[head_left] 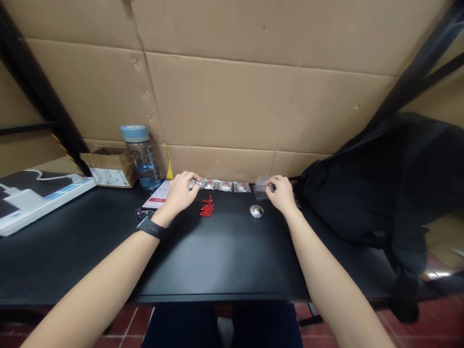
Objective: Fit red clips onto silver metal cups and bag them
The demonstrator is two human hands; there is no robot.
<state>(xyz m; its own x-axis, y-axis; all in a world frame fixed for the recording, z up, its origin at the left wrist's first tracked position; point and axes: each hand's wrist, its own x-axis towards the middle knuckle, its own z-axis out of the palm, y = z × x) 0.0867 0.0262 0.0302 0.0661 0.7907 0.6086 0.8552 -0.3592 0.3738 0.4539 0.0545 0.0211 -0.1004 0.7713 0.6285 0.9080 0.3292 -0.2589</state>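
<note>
At the back of the black table (217,251) several small clear packets (225,186) with red and silver contents lie in a row. My left hand (183,191) is at the row's left end, fingers curled over a packet; whether it grips it is hard to make out. My right hand (281,192) pinches the edge of a clear plastic bag (260,188) right of the row. A shiny round metal piece (256,211) rests on the table below that bag. Nearer my left hand, a coiled red cord (207,210) lies on the tabletop.
A bottle with a blue lid (141,154), an open cardboard box (110,166), a phone (156,195) and a white power strip (47,203) stand or lie at left. A black backpack (369,179) is at right. Cardboard (232,96) walls the back.
</note>
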